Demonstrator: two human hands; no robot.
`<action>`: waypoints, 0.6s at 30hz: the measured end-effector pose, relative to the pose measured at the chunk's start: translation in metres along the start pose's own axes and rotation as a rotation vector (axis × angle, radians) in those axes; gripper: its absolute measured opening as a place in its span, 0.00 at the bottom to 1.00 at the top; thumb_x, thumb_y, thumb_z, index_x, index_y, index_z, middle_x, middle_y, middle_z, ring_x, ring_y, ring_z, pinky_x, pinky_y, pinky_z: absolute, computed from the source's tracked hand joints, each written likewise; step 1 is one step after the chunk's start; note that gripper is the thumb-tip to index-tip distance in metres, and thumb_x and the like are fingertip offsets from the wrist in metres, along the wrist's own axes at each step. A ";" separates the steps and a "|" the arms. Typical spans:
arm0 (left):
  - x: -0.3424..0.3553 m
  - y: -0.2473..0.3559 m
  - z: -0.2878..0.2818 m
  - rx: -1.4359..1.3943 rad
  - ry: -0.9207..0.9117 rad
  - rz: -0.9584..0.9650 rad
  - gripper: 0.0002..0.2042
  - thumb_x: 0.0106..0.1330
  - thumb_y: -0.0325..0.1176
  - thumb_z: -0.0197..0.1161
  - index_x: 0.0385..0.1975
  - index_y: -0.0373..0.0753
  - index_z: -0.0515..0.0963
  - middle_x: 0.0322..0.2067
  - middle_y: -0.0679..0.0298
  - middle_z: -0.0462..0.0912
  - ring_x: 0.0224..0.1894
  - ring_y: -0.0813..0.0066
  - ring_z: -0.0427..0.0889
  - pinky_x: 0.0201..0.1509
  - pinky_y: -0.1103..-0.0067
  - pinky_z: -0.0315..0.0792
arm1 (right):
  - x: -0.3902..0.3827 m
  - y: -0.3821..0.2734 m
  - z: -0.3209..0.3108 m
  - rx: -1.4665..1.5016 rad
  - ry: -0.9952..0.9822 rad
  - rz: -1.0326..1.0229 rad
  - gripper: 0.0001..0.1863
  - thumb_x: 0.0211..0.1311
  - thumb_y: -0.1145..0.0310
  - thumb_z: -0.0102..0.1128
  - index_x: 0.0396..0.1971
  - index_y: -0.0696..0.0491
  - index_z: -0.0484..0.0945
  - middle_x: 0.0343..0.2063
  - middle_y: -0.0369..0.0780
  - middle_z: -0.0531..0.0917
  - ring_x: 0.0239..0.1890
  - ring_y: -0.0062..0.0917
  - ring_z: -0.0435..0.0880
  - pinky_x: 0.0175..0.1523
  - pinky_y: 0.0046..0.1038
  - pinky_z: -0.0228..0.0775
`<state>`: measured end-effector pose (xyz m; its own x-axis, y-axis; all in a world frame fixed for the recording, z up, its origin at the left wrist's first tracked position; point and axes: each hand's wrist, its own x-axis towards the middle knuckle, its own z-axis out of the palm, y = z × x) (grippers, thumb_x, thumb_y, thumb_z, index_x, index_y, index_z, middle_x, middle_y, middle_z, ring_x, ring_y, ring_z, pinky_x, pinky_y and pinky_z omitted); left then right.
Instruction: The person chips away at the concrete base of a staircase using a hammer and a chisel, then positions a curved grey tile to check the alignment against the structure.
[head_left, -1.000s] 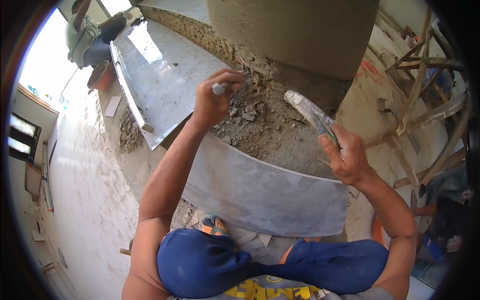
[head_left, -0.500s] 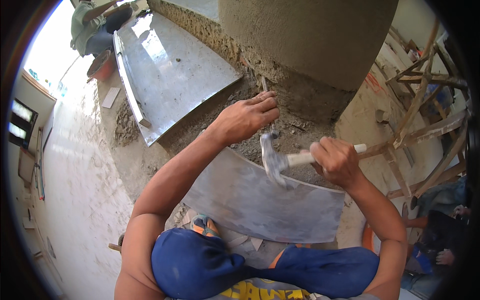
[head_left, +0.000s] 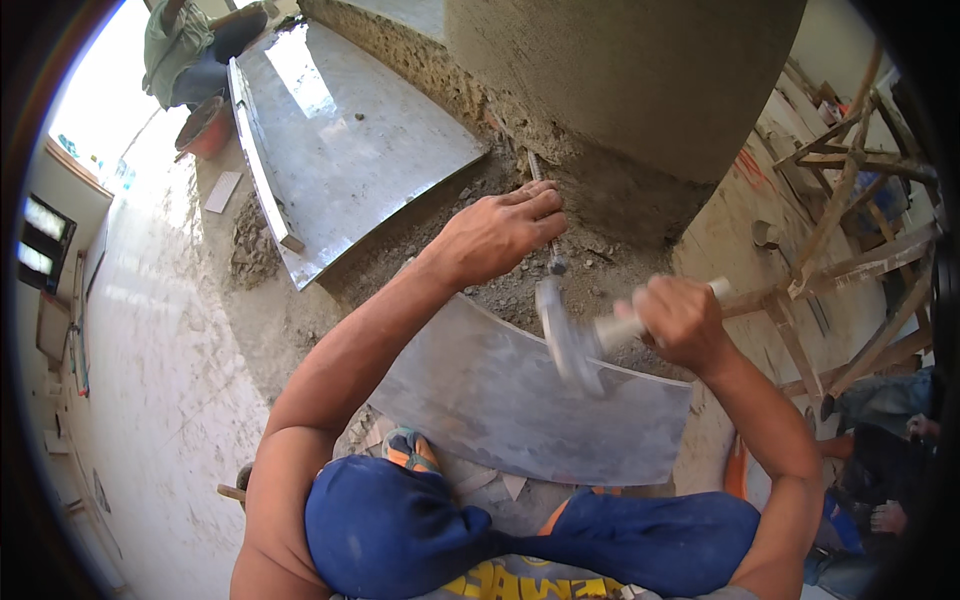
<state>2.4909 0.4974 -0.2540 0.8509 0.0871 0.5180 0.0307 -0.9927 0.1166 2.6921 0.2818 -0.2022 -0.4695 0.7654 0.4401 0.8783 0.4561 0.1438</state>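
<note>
Dusty floor (head_left: pixel 150 400); yellow shirt lettering (head_left: pixel 488 580); blurred, probable hammer (head_left: pixel 566 338).

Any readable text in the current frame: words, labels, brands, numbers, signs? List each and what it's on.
Grey shirt: large yellow lettering, cut off by the lower picture edge; not copied out here.
Hammer: blurred; no marking can be made out.
Metal rod: no text seen.
Curved grey slab: no text seen.
Elsewhere: nothing readable; distant areas are too small to tell.
</note>
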 end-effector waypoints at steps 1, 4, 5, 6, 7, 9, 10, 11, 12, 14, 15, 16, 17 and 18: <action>0.000 -0.001 0.002 0.002 0.003 0.004 0.10 0.63 0.23 0.60 0.43 0.38 0.76 0.55 0.61 0.79 0.67 0.61 0.76 0.57 0.70 0.85 | 0.001 0.000 0.009 -0.033 -0.004 0.060 0.20 0.62 0.61 0.70 0.19 0.50 0.68 0.15 0.34 0.68 0.15 0.24 0.75 0.20 0.30 0.67; 0.001 -0.001 0.004 0.007 0.010 0.007 0.09 0.63 0.23 0.60 0.43 0.38 0.76 0.54 0.61 0.80 0.66 0.62 0.77 0.55 0.70 0.85 | -0.003 -0.004 0.010 0.012 0.040 0.052 0.21 0.62 0.61 0.70 0.18 0.50 0.67 0.15 0.35 0.67 0.14 0.27 0.74 0.20 0.32 0.65; 0.001 0.000 0.003 0.006 0.012 0.008 0.09 0.63 0.23 0.60 0.43 0.37 0.77 0.53 0.61 0.80 0.66 0.62 0.77 0.55 0.70 0.86 | -0.004 -0.004 0.002 0.058 0.045 -0.008 0.20 0.61 0.63 0.70 0.19 0.51 0.67 0.15 0.36 0.68 0.15 0.29 0.74 0.21 0.33 0.65; 0.001 0.000 0.001 0.016 -0.009 0.005 0.09 0.65 0.25 0.59 0.44 0.38 0.77 0.53 0.61 0.79 0.66 0.62 0.77 0.55 0.71 0.85 | -0.004 -0.004 -0.003 0.104 0.050 -0.069 0.19 0.61 0.65 0.71 0.19 0.52 0.67 0.16 0.38 0.68 0.15 0.32 0.74 0.21 0.35 0.64; 0.000 -0.002 -0.002 0.026 -0.030 0.002 0.09 0.67 0.27 0.58 0.45 0.38 0.77 0.53 0.61 0.78 0.65 0.62 0.77 0.56 0.71 0.84 | -0.001 -0.001 -0.001 0.102 0.023 -0.039 0.19 0.60 0.65 0.71 0.19 0.52 0.68 0.16 0.38 0.69 0.15 0.32 0.74 0.21 0.35 0.64; 0.003 0.000 -0.001 0.014 -0.063 -0.006 0.09 0.69 0.29 0.57 0.47 0.39 0.77 0.53 0.61 0.78 0.65 0.61 0.76 0.57 0.72 0.83 | -0.002 0.004 0.010 0.033 0.018 0.069 0.20 0.60 0.64 0.71 0.18 0.51 0.67 0.15 0.36 0.66 0.14 0.29 0.72 0.20 0.34 0.62; 0.006 0.002 0.001 -0.004 -0.080 -0.013 0.10 0.69 0.29 0.56 0.47 0.39 0.77 0.53 0.61 0.78 0.65 0.61 0.76 0.56 0.72 0.83 | -0.003 0.006 0.013 -0.002 0.016 0.123 0.21 0.60 0.63 0.71 0.18 0.51 0.66 0.14 0.36 0.65 0.14 0.28 0.71 0.19 0.34 0.61; 0.006 0.002 0.000 -0.018 -0.103 -0.026 0.10 0.69 0.29 0.56 0.48 0.39 0.77 0.53 0.61 0.78 0.65 0.61 0.76 0.56 0.72 0.83 | -0.006 0.003 0.010 0.045 0.028 0.103 0.21 0.60 0.63 0.71 0.18 0.51 0.66 0.14 0.36 0.65 0.14 0.29 0.71 0.19 0.34 0.61; 0.005 0.001 -0.001 -0.005 -0.091 -0.026 0.10 0.70 0.29 0.56 0.48 0.39 0.77 0.53 0.61 0.78 0.65 0.61 0.76 0.56 0.72 0.83 | -0.005 0.003 0.006 0.077 0.037 0.046 0.21 0.60 0.64 0.71 0.18 0.51 0.66 0.14 0.37 0.65 0.14 0.30 0.72 0.19 0.35 0.62; 0.003 0.000 -0.003 0.015 -0.061 -0.019 0.09 0.70 0.29 0.56 0.48 0.40 0.77 0.53 0.61 0.78 0.65 0.61 0.77 0.56 0.72 0.83 | -0.004 0.002 -0.006 0.134 0.048 -0.064 0.19 0.60 0.65 0.71 0.19 0.52 0.67 0.15 0.38 0.67 0.15 0.33 0.74 0.21 0.36 0.63; 0.003 0.000 -0.001 0.019 -0.065 -0.019 0.09 0.70 0.29 0.56 0.48 0.40 0.77 0.53 0.61 0.78 0.65 0.61 0.77 0.57 0.72 0.83 | -0.005 0.008 0.004 0.112 0.031 0.002 0.20 0.60 0.65 0.71 0.19 0.52 0.67 0.14 0.38 0.67 0.14 0.32 0.73 0.20 0.36 0.62; 0.003 0.000 0.002 0.023 -0.070 -0.020 0.09 0.70 0.28 0.56 0.48 0.40 0.77 0.53 0.61 0.78 0.65 0.61 0.77 0.57 0.72 0.83 | -0.005 0.009 0.006 0.089 0.028 0.050 0.20 0.60 0.64 0.71 0.19 0.52 0.67 0.14 0.38 0.66 0.14 0.32 0.72 0.20 0.35 0.62; 0.004 -0.001 0.001 0.033 -0.075 -0.021 0.09 0.70 0.28 0.56 0.48 0.40 0.77 0.53 0.61 0.78 0.65 0.61 0.77 0.57 0.72 0.83 | -0.003 0.009 0.009 0.066 0.031 0.095 0.20 0.60 0.64 0.71 0.18 0.51 0.67 0.14 0.37 0.65 0.14 0.31 0.71 0.19 0.35 0.61; 0.006 -0.001 0.001 0.018 -0.078 -0.022 0.10 0.70 0.28 0.56 0.48 0.40 0.77 0.53 0.61 0.78 0.65 0.61 0.77 0.58 0.71 0.83 | -0.003 0.010 0.010 0.043 0.034 0.140 0.21 0.61 0.64 0.71 0.18 0.51 0.66 0.13 0.37 0.64 0.13 0.31 0.71 0.19 0.35 0.61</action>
<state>2.4959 0.4985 -0.2518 0.8882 0.1026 0.4479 0.0586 -0.9921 0.1110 2.7010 0.2889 -0.2109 -0.3391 0.8074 0.4827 0.9298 0.3657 0.0415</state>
